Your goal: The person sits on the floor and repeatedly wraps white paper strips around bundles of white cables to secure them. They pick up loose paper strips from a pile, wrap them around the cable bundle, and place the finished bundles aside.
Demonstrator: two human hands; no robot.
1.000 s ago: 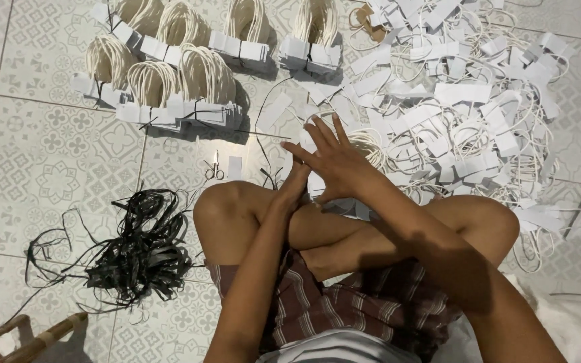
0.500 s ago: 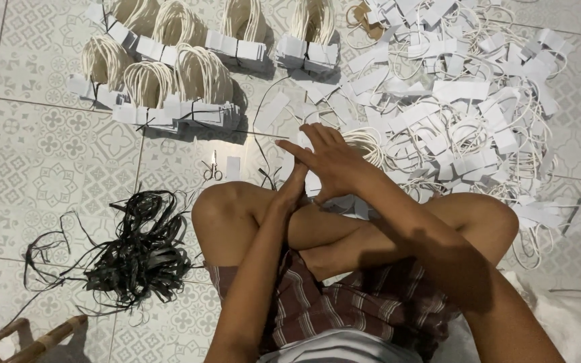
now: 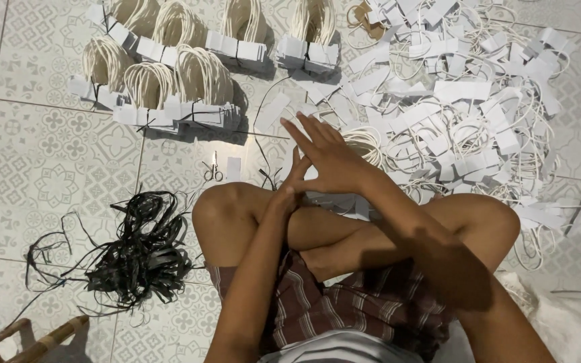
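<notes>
I sit cross-legged on a patterned tile floor. My right hand (image 3: 327,154) is held above my knees with fingers spread, palm down, over a small stack of white paper pieces (image 3: 334,200) resting by my legs. My left hand (image 3: 289,191) is just under it, fingers pointing up against the right palm; what it pinches is hidden. A loose heap of white paper strips with cord loops (image 3: 465,107) lies just beyond the hands to the right.
Tied bundles of white cord handles (image 3: 169,87) stand in rows at the far left. Small scissors (image 3: 213,171) lie near my left knee. A tangle of black strapping (image 3: 136,259) lies at left. A wooden frame (image 3: 28,339) shows at bottom left.
The right hand has drifted slightly toward me and lower over the knees, fingers still spread. The left hand stays under it.
</notes>
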